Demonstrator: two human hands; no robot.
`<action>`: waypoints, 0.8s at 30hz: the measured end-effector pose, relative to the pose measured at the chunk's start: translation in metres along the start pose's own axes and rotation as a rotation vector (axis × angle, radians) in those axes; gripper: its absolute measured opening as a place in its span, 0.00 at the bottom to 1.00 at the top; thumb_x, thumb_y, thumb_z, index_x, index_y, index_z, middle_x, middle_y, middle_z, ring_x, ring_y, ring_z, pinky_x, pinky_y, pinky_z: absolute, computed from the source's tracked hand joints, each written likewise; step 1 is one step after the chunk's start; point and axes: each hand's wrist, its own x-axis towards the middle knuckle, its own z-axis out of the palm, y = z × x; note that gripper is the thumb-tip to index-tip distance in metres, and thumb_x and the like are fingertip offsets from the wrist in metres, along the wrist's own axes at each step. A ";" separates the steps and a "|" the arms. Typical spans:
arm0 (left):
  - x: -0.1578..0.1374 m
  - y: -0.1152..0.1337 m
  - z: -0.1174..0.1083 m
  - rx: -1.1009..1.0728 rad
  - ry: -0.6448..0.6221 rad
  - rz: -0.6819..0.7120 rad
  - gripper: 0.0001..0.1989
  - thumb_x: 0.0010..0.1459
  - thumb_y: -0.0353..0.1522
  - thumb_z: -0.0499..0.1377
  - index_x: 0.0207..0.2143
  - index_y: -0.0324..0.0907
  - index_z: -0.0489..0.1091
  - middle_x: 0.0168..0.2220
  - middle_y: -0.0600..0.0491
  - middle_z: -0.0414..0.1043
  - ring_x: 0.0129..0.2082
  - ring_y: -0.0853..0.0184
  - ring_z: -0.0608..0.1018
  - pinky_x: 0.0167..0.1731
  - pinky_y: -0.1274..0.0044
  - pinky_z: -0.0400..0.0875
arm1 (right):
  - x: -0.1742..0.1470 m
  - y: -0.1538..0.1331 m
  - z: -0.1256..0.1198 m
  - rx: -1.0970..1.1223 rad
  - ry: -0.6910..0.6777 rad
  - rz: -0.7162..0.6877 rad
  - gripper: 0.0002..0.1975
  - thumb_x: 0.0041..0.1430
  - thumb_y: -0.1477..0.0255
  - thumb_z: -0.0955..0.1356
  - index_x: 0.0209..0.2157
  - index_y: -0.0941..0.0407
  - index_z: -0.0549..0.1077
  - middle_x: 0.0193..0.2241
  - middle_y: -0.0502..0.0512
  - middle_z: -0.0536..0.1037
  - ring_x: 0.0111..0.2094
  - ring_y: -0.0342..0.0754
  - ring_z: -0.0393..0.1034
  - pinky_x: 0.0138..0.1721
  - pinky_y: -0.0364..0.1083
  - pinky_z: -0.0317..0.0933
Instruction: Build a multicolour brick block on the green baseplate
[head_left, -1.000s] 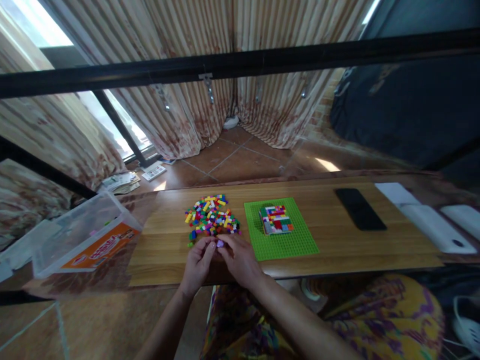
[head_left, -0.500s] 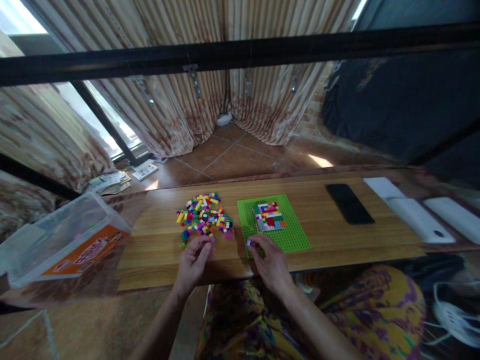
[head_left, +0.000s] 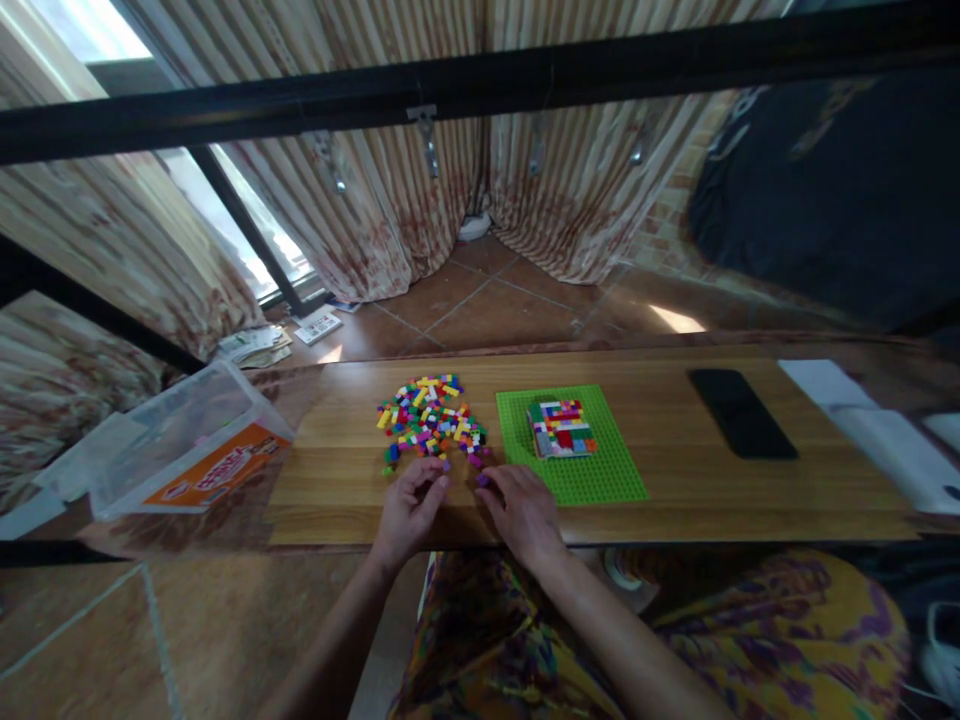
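Note:
My left hand (head_left: pixel 411 503) is closed in a pinch on a small light-purple brick (head_left: pixel 446 466), just in front of the loose pile. My right hand (head_left: pixel 523 512) pinches a purple brick (head_left: pixel 482 480) between thumb and fingertips, left of the green baseplate (head_left: pixel 622 470). A low block of multicoloured bricks (head_left: pixel 564 430) is built on that baseplate. Many loose toy bricks (head_left: pixel 431 415) lie heaped on the wooden table (head_left: pixel 337 480), beyond my left hand. The fingers partly cover both held bricks.
A clear plastic box (head_left: pixel 247 400) with an orange label stands left of the table. On the right lie a black phone (head_left: pixel 742 413) and a white box (head_left: pixel 892 450). A dark metal bar (head_left: pixel 480 85) crosses above, with curtains (head_left: pixel 375 210) behind it.
The view has shifted, so the table sits farther right. My right hand has moved left from the baseplate's edge, closer to my left hand, with a purple brick at its fingertips.

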 end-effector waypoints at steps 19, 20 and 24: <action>-0.004 -0.003 0.001 0.159 0.181 0.165 0.10 0.58 0.33 0.58 0.42 0.42 0.71 0.38 0.50 0.75 0.39 0.65 0.78 0.43 0.73 0.73 | 0.042 -0.033 0.009 -0.244 -0.123 0.160 0.09 0.65 0.74 0.62 0.36 0.57 0.75 0.36 0.59 0.76 0.41 0.52 0.68 0.41 0.48 0.60; -0.004 -0.003 0.001 0.173 0.183 0.169 0.09 0.58 0.33 0.58 0.41 0.42 0.71 0.39 0.49 0.75 0.40 0.65 0.78 0.43 0.74 0.72 | 0.042 -0.032 0.009 -0.211 -0.114 0.149 0.09 0.65 0.74 0.62 0.37 0.57 0.74 0.36 0.59 0.77 0.42 0.52 0.69 0.42 0.48 0.60; -0.003 -0.002 0.000 0.202 0.185 0.165 0.08 0.59 0.34 0.58 0.39 0.41 0.72 0.39 0.49 0.75 0.40 0.64 0.78 0.43 0.74 0.72 | 0.033 -0.022 -0.002 0.031 -0.024 0.122 0.10 0.66 0.73 0.61 0.39 0.56 0.74 0.37 0.57 0.78 0.41 0.50 0.71 0.43 0.47 0.63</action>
